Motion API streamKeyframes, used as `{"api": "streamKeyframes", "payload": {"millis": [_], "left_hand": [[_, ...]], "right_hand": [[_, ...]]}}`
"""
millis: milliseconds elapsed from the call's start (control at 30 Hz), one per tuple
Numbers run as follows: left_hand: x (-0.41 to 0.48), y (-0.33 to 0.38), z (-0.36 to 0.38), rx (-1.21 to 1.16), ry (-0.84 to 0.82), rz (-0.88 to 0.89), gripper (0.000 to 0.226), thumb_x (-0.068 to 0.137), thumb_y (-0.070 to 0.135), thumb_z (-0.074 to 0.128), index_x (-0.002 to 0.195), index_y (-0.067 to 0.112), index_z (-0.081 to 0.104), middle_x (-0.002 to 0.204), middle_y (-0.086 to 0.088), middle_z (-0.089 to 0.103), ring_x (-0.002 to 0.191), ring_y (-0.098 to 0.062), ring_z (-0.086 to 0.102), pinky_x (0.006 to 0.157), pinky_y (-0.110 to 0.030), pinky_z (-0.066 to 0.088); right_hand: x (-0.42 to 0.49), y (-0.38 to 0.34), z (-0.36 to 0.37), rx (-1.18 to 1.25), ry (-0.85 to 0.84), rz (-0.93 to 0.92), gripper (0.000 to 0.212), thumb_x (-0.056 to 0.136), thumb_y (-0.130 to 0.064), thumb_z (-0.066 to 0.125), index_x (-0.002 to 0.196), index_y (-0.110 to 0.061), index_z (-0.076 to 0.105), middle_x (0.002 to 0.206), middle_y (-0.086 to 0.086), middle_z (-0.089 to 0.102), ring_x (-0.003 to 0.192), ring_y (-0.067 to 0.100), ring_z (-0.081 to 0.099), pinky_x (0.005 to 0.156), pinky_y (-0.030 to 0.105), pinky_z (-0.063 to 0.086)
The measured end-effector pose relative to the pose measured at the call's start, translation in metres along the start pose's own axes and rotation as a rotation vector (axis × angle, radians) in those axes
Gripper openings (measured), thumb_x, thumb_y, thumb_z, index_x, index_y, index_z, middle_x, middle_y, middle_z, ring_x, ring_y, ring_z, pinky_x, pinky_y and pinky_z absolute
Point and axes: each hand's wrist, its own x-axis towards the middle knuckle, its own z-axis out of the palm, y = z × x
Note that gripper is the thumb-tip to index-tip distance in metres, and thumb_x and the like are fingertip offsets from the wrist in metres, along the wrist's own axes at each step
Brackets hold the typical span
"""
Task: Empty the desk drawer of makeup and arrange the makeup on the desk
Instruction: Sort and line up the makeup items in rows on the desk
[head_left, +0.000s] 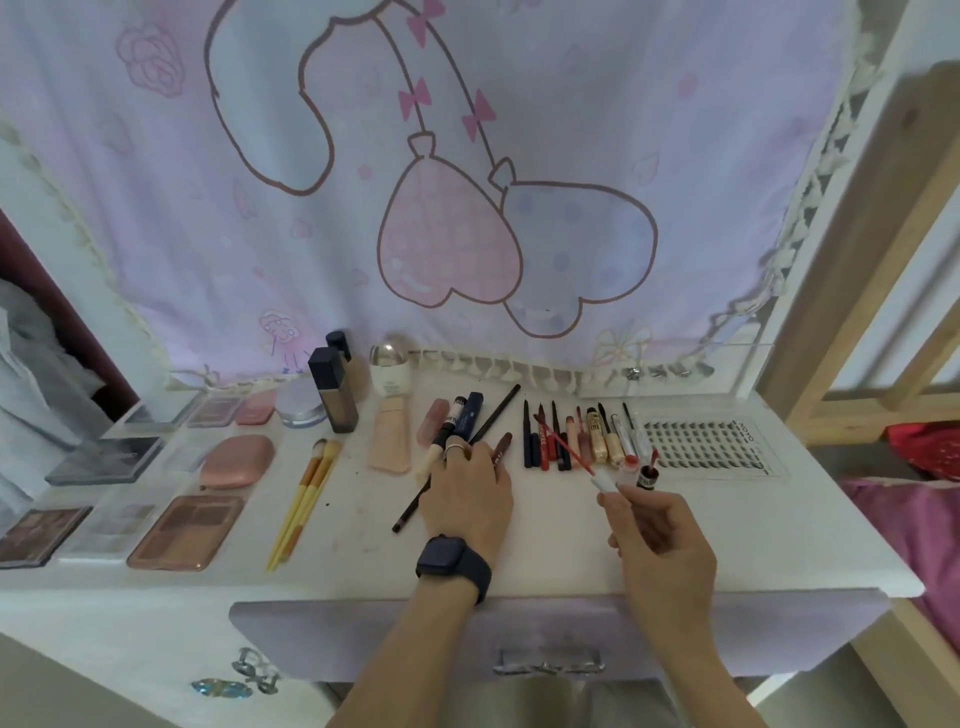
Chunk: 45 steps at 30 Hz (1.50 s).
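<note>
Makeup lies spread over the white desk (675, 545). My left hand (467, 493), with a ring and a dark watch, rests on a long black pencil (457, 462) and touches a dark red lipstick (501, 447). My right hand (660, 525) holds a thin red-tipped applicator with a white handle (576, 460), and a small dark red tube (647, 475) stands by its fingertips. A row of pencils and lip glosses (571, 436) lies just beyond both hands. The lilac drawer front (363, 639) sits below the desk edge; its inside is hidden.
Palettes (187, 530) and a pink compact (236, 460) fill the desk's left. Yellow brushes (306, 499), foundation bottles (332, 395), a beige tube (389, 436) and a lash tray (706, 436) also lie there. A pink curtain (467, 182) hangs behind; a wooden frame (857, 249) stands right.
</note>
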Motion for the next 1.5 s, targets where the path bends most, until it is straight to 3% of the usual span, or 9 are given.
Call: {"api": "streamKeyframes", "payload": {"millis": [67,167,333,500,633,800,1000,1100,1500], "left_hand": [[0.005,0.003,0.006,0.043,0.005,0.001,0.029,0.100,0.043,0.045,0.117,0.025,0.060,0.123,0.002,0.057,0.110,-0.020,0.054,0.066,-0.032,0.041],[0.014,0.005,0.011,0.045,0.001,0.005,0.030,0.099,0.049,0.046,0.114,0.027,0.061,0.113,0.005,0.062,0.097,-0.017,0.059,0.064,-0.030,0.034],[0.019,0.001,0.009,-0.019,-0.018,0.011,0.045,0.094,0.065,0.043,0.120,0.030,0.056,0.110,0.009,0.062,0.097,-0.016,0.061,0.067,-0.030,0.042],[0.000,-0.017,0.007,-0.061,0.034,0.160,0.033,0.091,0.045,0.046,0.121,0.038,0.057,0.095,0.011,0.058,0.098,-0.014,0.054,0.059,-0.028,0.042],[0.000,-0.031,0.008,-0.050,-0.029,0.222,0.034,0.098,0.044,0.044,0.130,0.042,0.057,0.108,0.014,0.058,0.110,-0.010,0.051,0.063,-0.027,0.048],[0.004,-0.034,0.008,-0.107,-0.028,0.209,0.034,0.100,0.041,0.045,0.132,0.038,0.060,0.115,0.012,0.058,0.107,-0.009,0.053,0.064,-0.024,0.043],[0.003,-0.038,0.009,-0.152,-0.028,0.185,0.034,0.100,0.039,0.046,0.131,0.035,0.061,0.117,0.011,0.058,0.108,-0.010,0.054,0.064,-0.024,0.038],[0.003,-0.038,0.008,-0.154,-0.035,0.190,0.034,0.101,0.040,0.044,0.132,0.036,0.059,0.116,0.011,0.057,0.108,-0.010,0.053,0.066,-0.023,0.039],[0.004,-0.040,0.005,-0.208,-0.052,0.209,0.035,0.103,0.040,0.043,0.133,0.035,0.058,0.119,0.010,0.056,0.106,-0.009,0.055,0.070,-0.024,0.045]], "right_hand": [[0.000,0.000,0.000,-0.013,0.001,0.001,0.012,0.081,-0.043,0.076,0.093,-0.041,0.071,0.082,-0.006,0.075,0.070,0.011,0.069,0.064,0.017,0.056],[0.000,0.002,-0.001,-0.039,0.005,-0.003,0.013,0.080,-0.044,0.077,0.091,-0.042,0.071,0.078,-0.006,0.073,0.066,0.012,0.068,0.063,0.018,0.056],[0.000,0.002,-0.001,-0.078,0.012,-0.022,0.014,0.078,-0.046,0.076,0.090,-0.045,0.069,0.076,-0.009,0.073,0.065,0.010,0.068,0.063,0.018,0.055],[-0.003,0.002,0.005,-0.219,-0.026,-0.055,0.012,0.085,-0.039,0.076,0.088,-0.045,0.066,0.075,-0.015,0.071,0.068,0.007,0.067,0.059,0.012,0.050],[-0.005,0.003,0.010,-0.317,-0.055,-0.061,0.017,0.088,-0.027,0.077,0.087,-0.037,0.064,0.074,-0.021,0.069,0.070,0.002,0.065,0.061,0.006,0.046],[-0.006,-0.001,0.020,-0.442,-0.089,-0.067,0.022,0.088,-0.025,0.077,0.080,-0.035,0.059,0.075,-0.022,0.066,0.070,0.003,0.062,0.063,0.005,0.044],[0.002,-0.005,0.046,-0.664,-0.132,-0.158,0.024,0.088,-0.029,0.075,0.074,-0.030,0.057,0.058,-0.013,0.060,0.063,0.004,0.061,0.057,0.012,0.041],[0.011,-0.006,0.063,-0.739,-0.132,-0.202,0.022,0.089,-0.029,0.074,0.075,-0.025,0.058,0.060,-0.015,0.060,0.059,0.001,0.058,0.060,0.011,0.037],[0.019,0.003,0.096,-0.916,-0.156,-0.250,0.028,0.091,-0.028,0.072,0.068,-0.017,0.061,0.061,-0.007,0.056,0.058,0.013,0.050,0.054,0.024,0.035]]}}
